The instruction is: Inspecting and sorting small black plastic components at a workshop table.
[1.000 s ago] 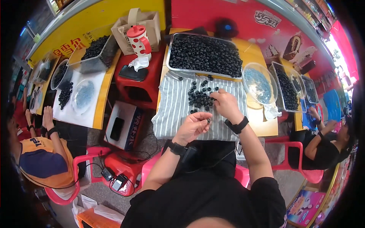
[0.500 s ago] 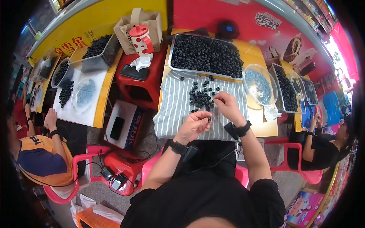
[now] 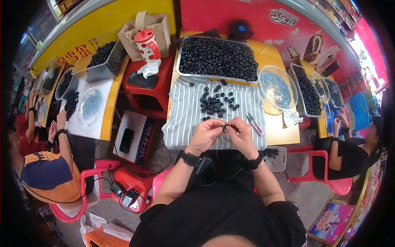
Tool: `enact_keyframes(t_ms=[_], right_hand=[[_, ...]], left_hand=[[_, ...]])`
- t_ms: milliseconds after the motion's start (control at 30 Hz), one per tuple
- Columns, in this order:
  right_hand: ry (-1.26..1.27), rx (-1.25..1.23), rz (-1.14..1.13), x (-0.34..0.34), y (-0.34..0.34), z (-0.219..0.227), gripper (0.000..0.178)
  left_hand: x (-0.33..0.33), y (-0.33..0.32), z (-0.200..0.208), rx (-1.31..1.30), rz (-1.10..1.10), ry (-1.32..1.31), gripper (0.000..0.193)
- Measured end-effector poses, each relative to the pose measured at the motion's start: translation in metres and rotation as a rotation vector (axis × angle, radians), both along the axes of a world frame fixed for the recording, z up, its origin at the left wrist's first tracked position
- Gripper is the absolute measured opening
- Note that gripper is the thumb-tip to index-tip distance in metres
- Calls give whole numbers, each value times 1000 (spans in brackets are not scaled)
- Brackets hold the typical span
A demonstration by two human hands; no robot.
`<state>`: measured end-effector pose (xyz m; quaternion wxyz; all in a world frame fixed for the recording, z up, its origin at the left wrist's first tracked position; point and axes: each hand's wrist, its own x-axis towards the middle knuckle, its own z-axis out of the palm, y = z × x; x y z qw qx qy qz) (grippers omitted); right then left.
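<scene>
My left hand (image 3: 204, 135) and my right hand (image 3: 242, 136) meet fingertip to fingertip above the near part of a grey-and-white striped cloth (image 3: 177, 123). Pinched between both hands is a small black ring-like part (image 3: 224, 128), mostly covered by the fingers. Just beyond them lies a loose pile of the same black parts (image 3: 212, 105), some showing a hole. To the right of my right hand, thread snips (image 3: 255, 125) with pinkish-red handles rest on the cloth.
A clear tray (image 3: 178, 61) heaped with black parts stands at the back. Right of it sits a round tub (image 3: 263, 92) of pale blue bits. A red stool (image 3: 162, 88) holds a spotted cup (image 3: 147, 47) and a phone (image 3: 142, 80). Co-workers sit on both sides.
My right hand has drawn back from the pile to join my left hand at the black part. The snips on the cloth and a white basket beneath the table edge now show.
</scene>
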<state>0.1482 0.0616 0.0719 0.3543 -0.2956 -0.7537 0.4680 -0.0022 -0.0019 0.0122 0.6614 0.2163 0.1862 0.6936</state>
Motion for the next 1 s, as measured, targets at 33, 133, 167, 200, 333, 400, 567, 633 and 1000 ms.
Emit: enact_keyframes(t_ms=[33,133,167,200,333,400,567,633,1000], right_hand=[[44,-77,-5,0,-2,1,7],[186,-365,-41,7,4,0,7],[235,-472,-58,10,6,0,7],[236,-476,-60,11,7,2,8],[173,-401,-9,15,2,1,9],[190,-398,12,10,-3,4,9],[262,-415,30,5,-11,0,9],[265,-396,28,3,-12,-2,9],[192,-283,16,0,-17,7,5]], left_hand=[[0,0,-1,3,-1,-3,19],[0,0,0,-11,14,7,19],[1,-1,2,-7,15,12,19],[2,0,8,-3,12,17,19],[1,-2,14,-37,26,41,17],[2,-1,9,-28,41,-8,17],[0,-2,2,-37,4,-34,17],[0,-2,6,-46,-4,-28,17],[0,-3,3,-51,-4,-10,18]])
